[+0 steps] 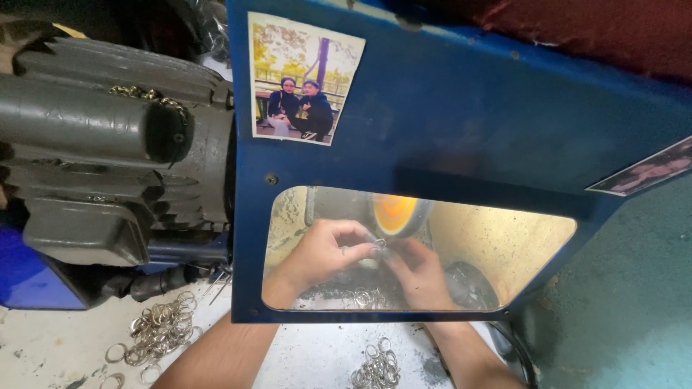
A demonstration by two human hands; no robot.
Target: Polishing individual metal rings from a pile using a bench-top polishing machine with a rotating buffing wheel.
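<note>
grey motor (108,151) left of blue guard (461,108); photo (303,78) stuck on guard.

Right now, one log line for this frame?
left hand + right hand: hold ring at wheel | behind window | ring piles on bench

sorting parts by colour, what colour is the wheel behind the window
Orange buffing wheel, seen in the head view.

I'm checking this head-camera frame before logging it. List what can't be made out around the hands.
- Left hand and right hand: hazy behind the scratched window.
- Small ring between the hands: too small to tell which hand grips it.
- Orange wheel: top hidden by the blue guard.
- Forearms: cut off by the bottom edge.
</note>
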